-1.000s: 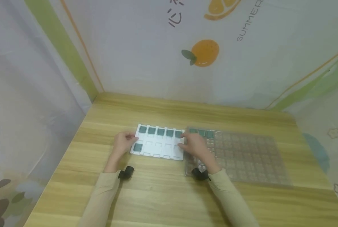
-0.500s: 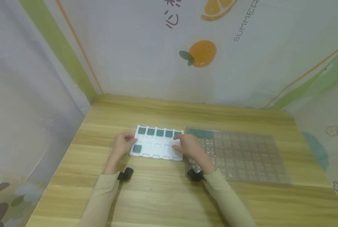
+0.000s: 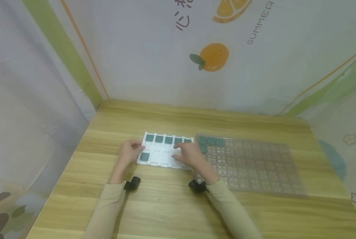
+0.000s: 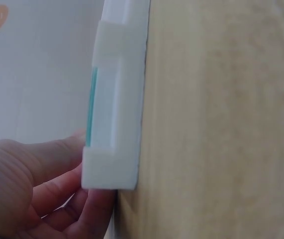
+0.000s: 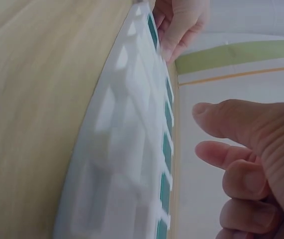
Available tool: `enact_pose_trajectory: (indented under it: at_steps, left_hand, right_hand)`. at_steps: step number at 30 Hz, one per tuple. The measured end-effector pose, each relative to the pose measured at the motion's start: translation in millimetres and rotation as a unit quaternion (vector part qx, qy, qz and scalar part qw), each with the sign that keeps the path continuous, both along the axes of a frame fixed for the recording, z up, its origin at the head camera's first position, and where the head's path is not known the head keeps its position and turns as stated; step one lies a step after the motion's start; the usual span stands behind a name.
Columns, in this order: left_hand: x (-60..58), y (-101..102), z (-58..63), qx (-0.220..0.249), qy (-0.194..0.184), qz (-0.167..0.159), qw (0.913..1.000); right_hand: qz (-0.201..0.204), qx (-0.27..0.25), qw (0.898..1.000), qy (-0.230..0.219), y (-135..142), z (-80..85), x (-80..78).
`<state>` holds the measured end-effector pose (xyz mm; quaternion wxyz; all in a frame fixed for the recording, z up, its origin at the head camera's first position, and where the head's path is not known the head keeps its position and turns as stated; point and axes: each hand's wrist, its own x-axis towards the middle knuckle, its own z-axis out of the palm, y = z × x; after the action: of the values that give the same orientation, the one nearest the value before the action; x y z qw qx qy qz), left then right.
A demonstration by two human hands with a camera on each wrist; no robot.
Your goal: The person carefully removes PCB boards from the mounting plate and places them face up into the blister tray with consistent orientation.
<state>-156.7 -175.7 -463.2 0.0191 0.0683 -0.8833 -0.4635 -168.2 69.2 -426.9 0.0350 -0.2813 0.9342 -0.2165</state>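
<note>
In the head view my left hand grips the left edge of a white tray. The left wrist view shows the thumb on top of the tray's corner and fingers beneath. Thin green square chips fill the tray's back row; one more chip sits at front left. My right hand hovers over the tray's right half, partly hiding it. In the right wrist view, that right hand has thumb and index finger apart, with nothing between them.
A clear plastic tray with many small pockets lies just right of the white one. Three green chips line its back left corner, and another chip sits in front of them. A printed curtain stands behind the wooden table.
My right hand has moved left across the white tray, uncovering a green chip in the clear tray's second row. The left hand keeps its hold on the white tray.
</note>
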Motion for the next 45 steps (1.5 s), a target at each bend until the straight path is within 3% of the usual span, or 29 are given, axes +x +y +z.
enact_pose_trajectory:
  at_steps: [8,27,45]
  left_hand:
    - [-0.4,0,-1.5,0.000,0.002,-0.001,1.0000]
    - [0.5,1,-1.8,0.003,0.002,0.003,1.0000]
    - [-0.9,-1,-0.8,0.000,0.000,-0.004,1.0000]
  right_hand:
    - [-0.002,-0.004,0.999,-0.035,-18,-0.4,4.2]
    - [0.036,-0.032,0.999,0.010,-42,-5.9,7.4]
    - [0.032,-0.005,0.999,-0.009,-69,-9.6,10.1]
